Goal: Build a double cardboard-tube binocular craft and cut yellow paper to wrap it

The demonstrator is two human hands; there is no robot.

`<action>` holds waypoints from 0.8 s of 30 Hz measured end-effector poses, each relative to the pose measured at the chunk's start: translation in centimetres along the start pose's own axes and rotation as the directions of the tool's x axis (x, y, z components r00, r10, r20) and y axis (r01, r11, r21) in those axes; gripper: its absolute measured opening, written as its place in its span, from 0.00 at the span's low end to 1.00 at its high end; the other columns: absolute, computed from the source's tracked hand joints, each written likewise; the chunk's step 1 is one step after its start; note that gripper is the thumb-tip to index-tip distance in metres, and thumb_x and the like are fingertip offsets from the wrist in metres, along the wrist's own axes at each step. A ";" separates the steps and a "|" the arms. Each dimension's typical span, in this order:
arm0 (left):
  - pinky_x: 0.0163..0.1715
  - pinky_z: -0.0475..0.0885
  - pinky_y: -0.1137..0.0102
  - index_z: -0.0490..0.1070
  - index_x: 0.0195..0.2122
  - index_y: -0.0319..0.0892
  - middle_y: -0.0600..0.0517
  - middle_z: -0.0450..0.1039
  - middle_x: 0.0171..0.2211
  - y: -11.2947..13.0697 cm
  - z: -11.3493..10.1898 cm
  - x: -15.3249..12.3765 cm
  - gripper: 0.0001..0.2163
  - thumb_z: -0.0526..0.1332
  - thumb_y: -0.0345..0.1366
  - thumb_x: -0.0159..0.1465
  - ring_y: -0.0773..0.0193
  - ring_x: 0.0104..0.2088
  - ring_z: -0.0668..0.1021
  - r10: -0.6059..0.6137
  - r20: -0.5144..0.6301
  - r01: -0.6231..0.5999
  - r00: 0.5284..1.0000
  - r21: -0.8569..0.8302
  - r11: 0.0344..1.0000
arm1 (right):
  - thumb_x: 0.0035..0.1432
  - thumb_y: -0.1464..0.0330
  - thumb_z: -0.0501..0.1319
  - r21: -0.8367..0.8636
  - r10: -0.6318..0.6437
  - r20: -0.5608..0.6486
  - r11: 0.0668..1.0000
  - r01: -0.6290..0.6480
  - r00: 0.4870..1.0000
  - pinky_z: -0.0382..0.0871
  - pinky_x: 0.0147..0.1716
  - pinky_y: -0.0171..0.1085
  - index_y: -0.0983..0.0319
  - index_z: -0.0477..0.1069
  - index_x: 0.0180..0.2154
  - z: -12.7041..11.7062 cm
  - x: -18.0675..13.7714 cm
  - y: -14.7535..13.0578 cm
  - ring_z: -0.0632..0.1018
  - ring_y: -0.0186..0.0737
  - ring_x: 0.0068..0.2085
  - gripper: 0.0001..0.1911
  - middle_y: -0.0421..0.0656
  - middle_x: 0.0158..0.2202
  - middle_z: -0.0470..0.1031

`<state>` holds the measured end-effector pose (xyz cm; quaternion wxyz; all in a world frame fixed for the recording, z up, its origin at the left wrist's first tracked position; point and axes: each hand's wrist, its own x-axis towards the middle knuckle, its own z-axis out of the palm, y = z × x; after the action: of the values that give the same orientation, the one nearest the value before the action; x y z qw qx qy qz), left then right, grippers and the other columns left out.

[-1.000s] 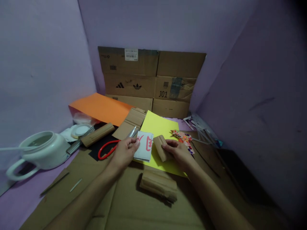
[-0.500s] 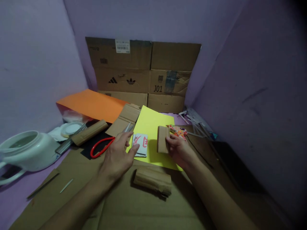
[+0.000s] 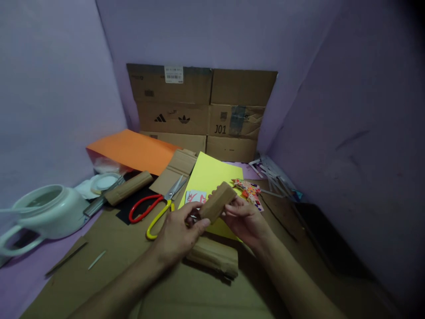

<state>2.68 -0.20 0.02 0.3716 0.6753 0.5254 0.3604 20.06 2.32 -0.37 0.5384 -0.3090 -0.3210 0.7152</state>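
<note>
Both of my hands hold a small rolled piece of brown cardboard (image 3: pixel 217 201) above the yellow paper sheet (image 3: pixel 212 177). My left hand (image 3: pixel 179 232) pinches its near end and my right hand (image 3: pixel 244 219) grips its far side from the right. A white card with red marks (image 3: pixel 194 196) lies on the yellow sheet, partly hidden behind my left fingers. A larger rolled cardboard bundle (image 3: pixel 214 257) rests on the cardboard floor sheet (image 3: pixel 109 283) just below my hands. Scissors with a red and a yellow handle (image 3: pixel 154 208) lie to the left.
A white pot (image 3: pixel 43 217) stands at the far left. An orange sheet (image 3: pixel 133 150), a cardboard tube (image 3: pixel 128 188) and a folded cardboard piece (image 3: pixel 174 170) lie behind. A flattened box (image 3: pixel 202 110) leans on the back wall. Patterned paper (image 3: pixel 249 190) and strips (image 3: pixel 274 173) sit right.
My right hand lifted the small cardboard roll off the yellow sheet and my left hand left the white card to grip the roll too. The scissors now show in full.
</note>
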 end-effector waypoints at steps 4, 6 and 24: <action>0.32 0.70 0.70 0.71 0.46 0.44 0.51 0.77 0.35 -0.6 0.5 -0.2 0.16 0.62 0.39 0.56 0.61 0.33 0.76 0.020 0.005 -0.019 1.000 -0.111 0.994 | 0.35 0.76 0.66 0.061 -0.004 0.090 0.998 -0.002 0.996 0.67 0.41 0.36 0.59 0.75 0.36 0.6 -0.6 0.5 0.77 0.41 0.41 0.20 0.40 0.37 0.80; 0.33 0.70 0.70 0.70 0.46 0.45 0.51 0.76 0.37 -0.8 0.6 -0.4 0.15 0.62 0.39 0.56 0.61 0.33 0.76 0.031 -0.024 -0.033 0.999 -0.113 0.993 | 0.36 0.75 0.67 0.075 -0.008 0.124 0.997 -0.001 0.992 0.67 0.45 0.38 0.58 0.75 0.39 0.8 -0.9 0.8 0.77 0.41 0.42 0.22 0.41 0.39 0.80; 0.36 0.69 0.65 0.68 0.46 0.39 0.44 0.72 0.43 0.1 -1.0 -0.4 0.24 0.64 0.49 0.53 0.55 0.39 0.75 0.009 0.286 0.123 0.958 -0.442 0.888 | 0.32 0.71 0.69 0.058 -0.010 0.254 0.998 -0.005 0.967 0.67 0.48 0.46 0.55 0.77 0.32 0.8 -2.0 0.7 0.71 0.52 0.53 0.18 0.41 0.50 0.74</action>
<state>1.74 -0.49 0.50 0.6005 0.5975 0.3881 0.3630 19.50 0.11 -0.24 0.5024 -0.1986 -0.3668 0.7574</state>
